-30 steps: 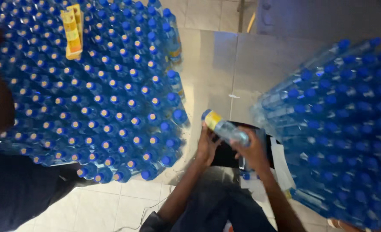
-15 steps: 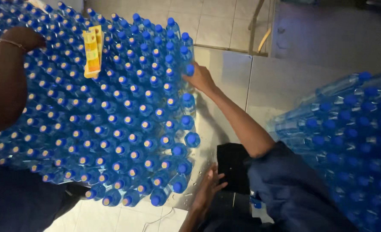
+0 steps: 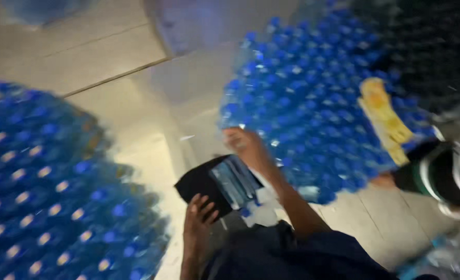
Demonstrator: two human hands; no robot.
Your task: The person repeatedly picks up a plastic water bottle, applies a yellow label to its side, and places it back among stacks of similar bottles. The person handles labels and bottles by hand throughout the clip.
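Your view has swung hard since half a second ago: back then your right arm was stretched out to the far edge of the capped bottles, and now that arm is pulled in and the whole frame is smeared with motion. Your right hand (image 3: 243,144) is up at the near edge of the right-hand bottle stack (image 3: 313,98), touching it or nearly so. It's too blurred to say whether the fingers are closed on a bottle or loose, so I can't tell the grip. Your left hand (image 3: 198,220) lies open, fingers spread, on the near corner of the black pad (image 3: 201,182), holding nothing.

A strip of blue labels (image 3: 235,180) lies across that pad, with some pale scraps just below it. A yellow pack (image 3: 384,120) lies on top of the right stack.

As for progress: the big stack on your left (image 3: 48,192) shows yellow-marked caps all over, so that lot looks labelled already. The right stack shows plain blue caps as far as the blur lets me see, so I'd guess plenty is left there. Someone else's dark sleeve (image 3: 440,176) shows at the right edge.
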